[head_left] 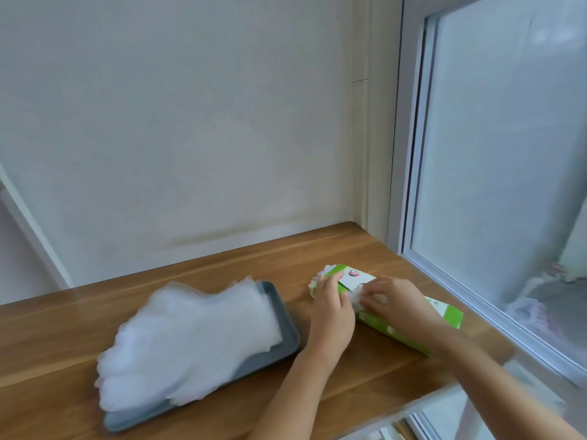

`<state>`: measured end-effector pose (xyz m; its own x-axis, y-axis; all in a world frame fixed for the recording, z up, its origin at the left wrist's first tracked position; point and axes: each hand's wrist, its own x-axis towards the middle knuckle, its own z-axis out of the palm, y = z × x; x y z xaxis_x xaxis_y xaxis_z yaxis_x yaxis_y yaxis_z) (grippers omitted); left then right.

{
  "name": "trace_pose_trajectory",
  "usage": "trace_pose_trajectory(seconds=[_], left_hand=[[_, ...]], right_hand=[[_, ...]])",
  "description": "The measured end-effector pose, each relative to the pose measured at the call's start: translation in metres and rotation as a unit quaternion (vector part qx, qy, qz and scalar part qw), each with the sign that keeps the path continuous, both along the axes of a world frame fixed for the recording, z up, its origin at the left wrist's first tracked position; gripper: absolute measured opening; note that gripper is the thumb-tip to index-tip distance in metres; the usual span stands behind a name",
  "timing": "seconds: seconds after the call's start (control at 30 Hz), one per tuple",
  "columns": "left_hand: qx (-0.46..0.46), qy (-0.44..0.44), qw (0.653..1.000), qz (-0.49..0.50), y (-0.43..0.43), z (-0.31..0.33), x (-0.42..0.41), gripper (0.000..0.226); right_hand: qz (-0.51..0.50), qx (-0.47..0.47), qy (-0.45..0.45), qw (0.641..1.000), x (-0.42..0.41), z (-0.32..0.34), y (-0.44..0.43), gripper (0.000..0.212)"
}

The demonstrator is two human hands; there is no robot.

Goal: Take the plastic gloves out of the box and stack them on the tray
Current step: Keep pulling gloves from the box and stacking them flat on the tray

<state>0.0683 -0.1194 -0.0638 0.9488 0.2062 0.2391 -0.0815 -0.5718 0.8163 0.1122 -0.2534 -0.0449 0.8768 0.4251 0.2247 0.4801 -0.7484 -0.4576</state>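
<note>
Two hands meet at the long green-and-white cardboard box [442, 312] lying on the brown wooden bench [317, 249] right of centre in the frame. The left hand [332, 308] lies on the box's near end with fairly straight fingers, apparently steadying it. The right hand [392, 296] has its fingertips curled and pinched on a bunch of crinkled white glove plastic [354, 295] at the opening. The thick stack of clear plastic gloves [190, 338] already sits on the flat grey rectangular tray [287, 325] at lower left, its finger ends spilling over the tray's near-left edge onto the bench. The likeliest slip is a pull that drags out several gloves at once, since the thin film clings and the pinch looks broad; the surplus could drop on the bench between box and tray. If the left hand eases off, the light box may lift or skid with the pull. The overhanging stack looks slippery, so a careless placement could push its top layers off the tray. Motion blur hides the exact finger contact.
</note>
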Motion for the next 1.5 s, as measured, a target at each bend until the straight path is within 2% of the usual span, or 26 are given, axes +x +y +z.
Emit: trace_pose_trajectory(seconds=[0.13,0.27,0.47,0.57,0.67,0.77,0.87,0.97,1.03,1.07,1.13,1.23,1.37,1.43,1.5], left_hand=[[-0.028,0.007,1.0,0.01,-0.003,-0.012,0.012,0.037],[-0.041,-0.003,0.999,0.007,0.001,-0.02,0.018,0.033],[0.018,-0.051,0.999,0.005,0.004,-0.028,0.023,0.02],[0.026,-0.086,0.996,-0.013,0.004,-0.031,0.025,0.001],[0.048,-0.089,0.995,-0.019,0.003,-0.035,0.027,0.008],[0.069,-0.082,0.994,-0.022,0.002,-0.036,0.026,0.011],[0.072,-0.08,0.993,-0.039,0.0,-0.032,0.021,0.021],[0.109,-0.058,0.991,-0.06,-0.002,-0.029,0.017,0.039],[0.156,-0.015,0.985,-0.075,-0.003,-0.03,0.017,0.043],[0.171,0.004,0.982,-0.081,-0.003,-0.031,0.018,0.042],[0.184,0.023,0.979,-0.083,-0.004,-0.032,0.018,0.039],[0.186,0.032,0.98,-0.068,-0.006,-0.031,0.018,0.038],[0.187,0.029,0.98,-0.057,-0.006,-0.031,0.018,0.041],[0.137,-0.017,0.99,-0.041,-0.006,-0.03,0.016,0.038],[0.032,-0.09,0.995,-0.006,-0.003,-0.025,0.012,0.038]], right_hand=[[-0.059,0.067,0.0,0.996,-0.001,-0.006,0.006,0.018],[-0.071,0.14,0.084,0.984,0.008,-0.001,0.002,0.014],[-0.081,0.177,0.159,0.968,0.021,0.008,-0.001,0.014],[-0.098,0.189,0.135,0.968,0.024,0.01,-0.004,0.016],[-0.144,0.198,0.084,0.966,0.03,0.014,-0.004,0.022],[-0.198,0.202,0.029,0.959,0.035,0.018,-0.005,0.017],[-0.188,0.151,0.039,0.97,0.026,0.024,-0.006,0.033],[-0.178,0.003,0.074,0.981,0.018,0.019,-0.009,0.054],[-0.175,-0.015,0.063,0.982,0.018,0.013,-0.01,0.038],[-0.177,0.022,0.059,0.982,0.018,0.012,-0.011,0.03],[-0.188,0.121,0.041,0.974,0.016,0.017,-0.01,0.03],[-0.182,0.216,-0.051,0.958,0.013,0.031,-0.009,0.03],[-0.083,0.392,-0.125,0.907,0.001,0.068,-0.008,0.029],[-0.032,0.408,-0.13,0.903,-0.003,0.09,-0.011,0.028],[0.008,0.34,-0.102,0.935,-0.008,0.105,-0.013,0.023]])
